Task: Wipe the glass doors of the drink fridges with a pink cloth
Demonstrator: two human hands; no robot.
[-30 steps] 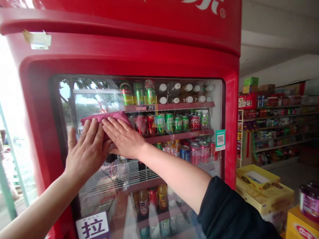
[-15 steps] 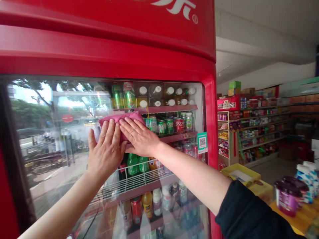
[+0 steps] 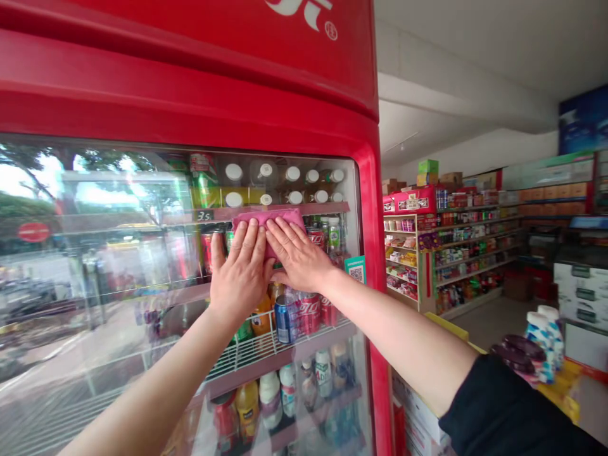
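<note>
A folded pink cloth (image 3: 272,218) lies flat against the glass door (image 3: 118,266) of a red drinks fridge. My left hand (image 3: 240,269) presses on the cloth's left part, fingers stretched out and thumb apart. Over its right part lies my right hand (image 3: 301,256), also flat, its fingers slanting up to the left. The two hands nearly meet at the fingertips and cover the lower part of the cloth. Behind the glass are shelves of bottles and cans, among them a blue can (image 3: 285,318).
The red fridge frame (image 3: 373,285) edges the glass on the right, with a green QR-code sticker (image 3: 355,270) beside it. Stocked shop shelves (image 3: 475,237) stand farther back. Dark-lidded jars (image 3: 517,356) and blue-and-white bottles (image 3: 546,335) are at the lower right. The glass reflects a street.
Both hands and the pink cloth have slid right across the glass, closer to the fridge's right frame. My view has turned somewhat to the right as well.
</note>
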